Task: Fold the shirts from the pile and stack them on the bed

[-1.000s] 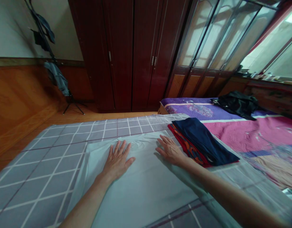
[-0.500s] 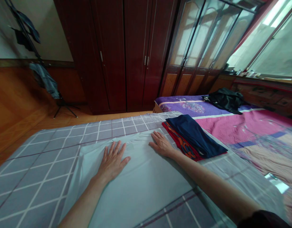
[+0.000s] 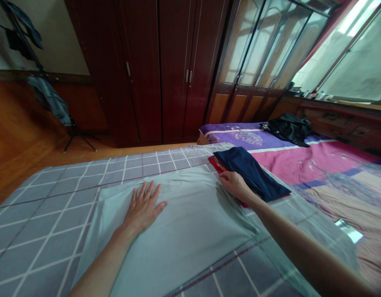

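A pale green cloth (image 3: 184, 231) lies spread over the grey checked bedding (image 3: 63, 206). My left hand (image 3: 143, 208) rests flat on its left part, fingers spread. At the cloth's right edge, my right hand (image 3: 236, 185) is closed with the fingers curled under; the cloth edge rises in folds beside it. Right beside that hand sits a folded stack, with dark blue cloth (image 3: 252, 171) on top and red and orange cloth (image 3: 217, 165) below, partly hidden by the hand.
Behind stands a dark red wardrobe (image 3: 178, 74). A second bed with a purple and pink cover (image 3: 280, 163) adjoins on the right, bearing a black garment (image 3: 287, 128). A shiny flat item (image 3: 349, 231) lies near its edge. A clothes stand (image 3: 75, 132) is at the left.
My right hand has moved right from the middle of the cloth to its edge, and its fingers have closed. My left hand stays flat. The view has shifted slightly.
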`<state>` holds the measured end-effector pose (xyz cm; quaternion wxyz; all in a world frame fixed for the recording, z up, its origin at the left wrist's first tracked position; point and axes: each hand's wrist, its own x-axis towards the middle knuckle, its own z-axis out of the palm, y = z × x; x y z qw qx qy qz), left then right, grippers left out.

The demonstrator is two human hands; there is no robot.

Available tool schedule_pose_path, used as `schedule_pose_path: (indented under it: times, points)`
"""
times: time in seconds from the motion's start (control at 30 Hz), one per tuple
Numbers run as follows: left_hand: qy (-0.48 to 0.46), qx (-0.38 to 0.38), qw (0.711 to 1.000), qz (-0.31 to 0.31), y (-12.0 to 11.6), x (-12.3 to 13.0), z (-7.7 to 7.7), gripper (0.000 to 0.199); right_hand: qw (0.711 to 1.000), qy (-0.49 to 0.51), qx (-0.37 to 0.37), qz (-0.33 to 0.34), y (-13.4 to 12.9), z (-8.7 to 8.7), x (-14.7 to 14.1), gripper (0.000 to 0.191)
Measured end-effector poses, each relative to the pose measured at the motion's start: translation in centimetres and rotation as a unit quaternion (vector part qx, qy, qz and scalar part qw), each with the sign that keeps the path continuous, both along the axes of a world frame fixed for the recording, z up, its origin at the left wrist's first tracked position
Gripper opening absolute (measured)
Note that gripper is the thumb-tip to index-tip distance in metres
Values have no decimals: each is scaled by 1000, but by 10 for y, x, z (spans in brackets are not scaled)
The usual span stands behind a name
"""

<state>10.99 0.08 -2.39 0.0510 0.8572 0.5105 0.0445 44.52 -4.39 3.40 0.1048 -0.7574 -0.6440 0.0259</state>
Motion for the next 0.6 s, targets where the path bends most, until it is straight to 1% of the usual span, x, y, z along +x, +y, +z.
schedule_pose_path:
  times: [0.1,0.23,0.43,0.53,0.6]
  points:
    - [1,-5,1000,2,0,0,0,64,998,-12,-41,-42,-4,4,-1,25]
    - [6,-8,1000,3,0,-1,1,64,994,-37,-66,-80,3,0,-10,22]
    - [13,-15,1000,7,-1,1,3,64,991,-77,-79,-77,17,-5,-13,26]
    - [17,-17,1000,7,-2,1,6,64,991,-95,-67,-67,13,-3,-16,23]
    - [18,-20,1000,6,-3,2,8,64,992,-105,-45,-49,6,-1,-24,23]
